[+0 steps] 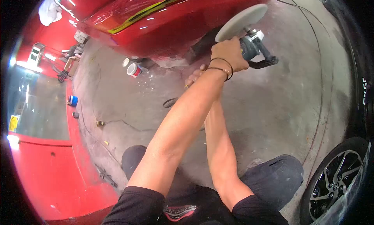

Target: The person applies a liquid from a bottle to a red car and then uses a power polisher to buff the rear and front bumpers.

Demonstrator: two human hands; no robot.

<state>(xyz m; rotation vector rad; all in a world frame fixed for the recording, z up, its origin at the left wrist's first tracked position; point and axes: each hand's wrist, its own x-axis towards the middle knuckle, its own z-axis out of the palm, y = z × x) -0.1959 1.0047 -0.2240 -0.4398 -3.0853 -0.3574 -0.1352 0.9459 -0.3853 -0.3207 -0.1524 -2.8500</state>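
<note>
My left hand [229,53], with dark bands at its wrist, is wrapped round the body of a polisher [250,47]. Its round pale pad [243,22] is tilted up toward the lower edge of a red car bumper [156,34], and a black loop handle [267,63] points right. My arms are crossed. Behind the left forearm, my right hand [193,76] shows only curled fingers; what they hold is hidden. A bit of yellow shows just below them. A black cable loop [170,103] hangs or lies nearby.
White tubs [133,70] stand on the concrete floor under the bumper. Cables [321,69] run along the floor at right and left. A black car's wheel [337,184] is close on the right. A red wall [50,170] with a blue can [72,100] stands left.
</note>
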